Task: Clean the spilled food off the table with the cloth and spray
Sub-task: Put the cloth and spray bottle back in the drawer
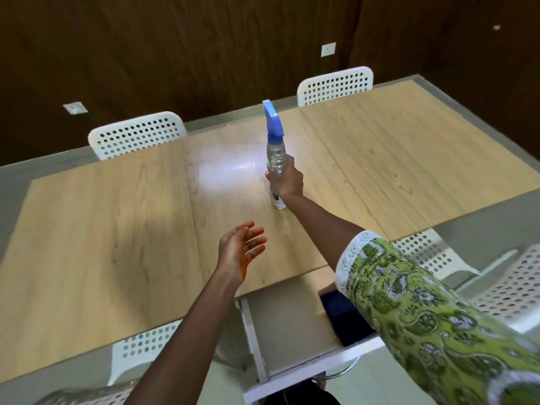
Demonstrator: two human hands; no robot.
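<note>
Head view: the right hand [287,179] grips the spray bottle [275,154] mid-body, upright at the counter's [102,229] middle; light, slick plastic. The left hand [241,248] hovers open, empty. The soft cloth [344,317] lies in the drawer [286,317] at the near edge.

Light wood table [117,229], glare patch mid-top; spray bottle [276,153] base on it; drawer [292,317] open below.

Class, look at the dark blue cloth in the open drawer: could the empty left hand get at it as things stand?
Probably yes. The left hand is open and empty above the table, and the drawer is pulled out. The right sleeve covers part of the cloth, but its left side lies exposed.
</note>
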